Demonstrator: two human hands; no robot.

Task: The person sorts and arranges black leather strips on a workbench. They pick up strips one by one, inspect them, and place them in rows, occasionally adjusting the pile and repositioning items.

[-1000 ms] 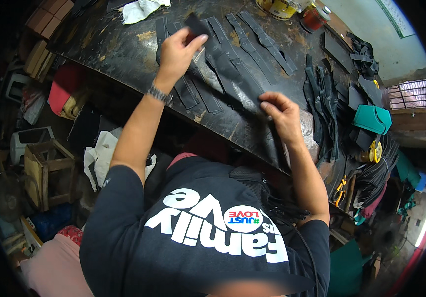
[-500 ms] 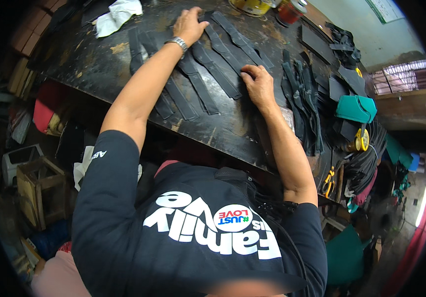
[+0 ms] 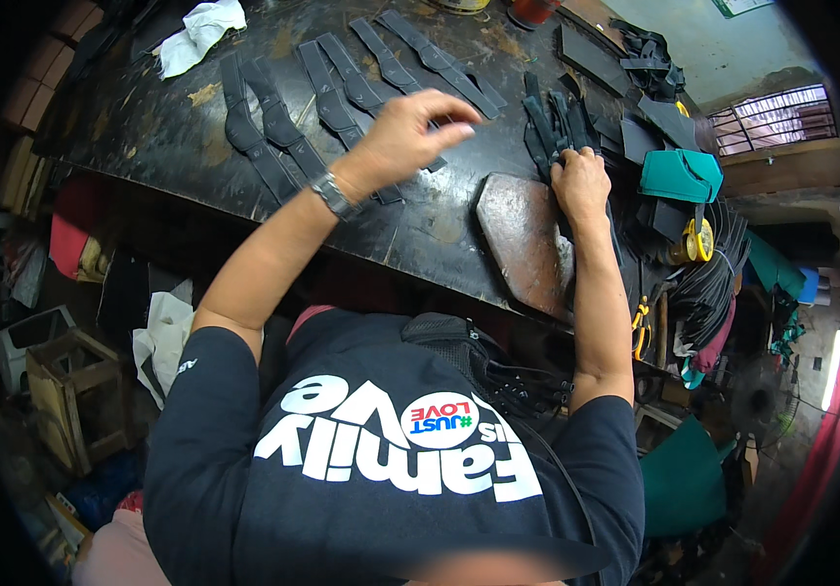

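I have a bundle of black straps (image 3: pixel 547 122) on the table at one o'clock in my view, lying loosely together, matte and dark, with narrow ends that overlap. Its long axis runs roughly from eleven to five o'clock. The right hand (image 3: pixel 581 181), at two o'clock, rests over it with fingers bent and held close together; I cannot tell whether they pinch a strap or only press on it.

Between eleven and twelve o'clock I see six straps (image 3: pixel 359 90) laid side by side, flat, each swelling into a broader, slightly kinked middle. They point roughly eleven to five as well, the far right one leaning more toward ten and four. The left hand (image 3: pixel 408 139) is at twelve o'clock over their lower ends, thumb and fingers spread apart with nothing visible between them; I can't make out whether it touches the straps below. A metal watch (image 3: pixel 337 195) circles that wrist.

Just beside the bundle, at two o'clock, lies a flat brown slab (image 3: pixel 523 234). Farther out on the dark, worn table (image 3: pixel 147 122), I find a crumpled white cloth (image 3: pixel 200 37) at eleven and a green folded piece (image 3: pixel 679 176) at two.
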